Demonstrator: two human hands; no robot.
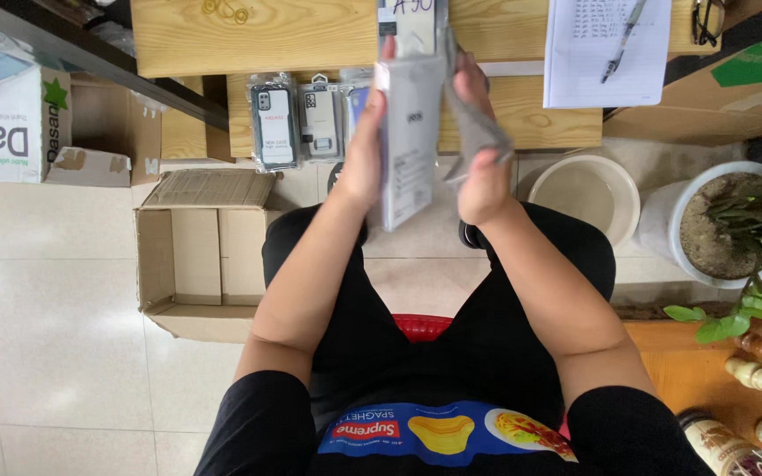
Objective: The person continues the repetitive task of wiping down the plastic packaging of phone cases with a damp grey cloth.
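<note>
Holding a flat grey packet [409, 145] upright above the lap, between both hands, near the middle of the view. Left hand [365, 150] closed along the packet's left edge, fingers wrapped behind, thumb side toward the camera. Right hand [478, 150] pinching a soft grey sleeve [478, 128] that folds off the packet's right side, fingers curled shut on it. Resting just beyond, on the low wooden bench [566, 123], a row of packaged phone cases [297, 123], upright and touching one another. Sitting farther right on the bench, a sheet of paper [606, 53] with a pen [621, 40] laid across it. Standing open on the tiled floor at left, a cardboard box [196, 256]; right of the knees, a pale bucket [588, 194] and a white plant pot [707, 229].

Likely slip from here: grip on the packet is only along one edge, so a tug on the sleeve could twist it loose and drop it to the floor. Could also tear the soft sleeve if pulled at an angle.
</note>
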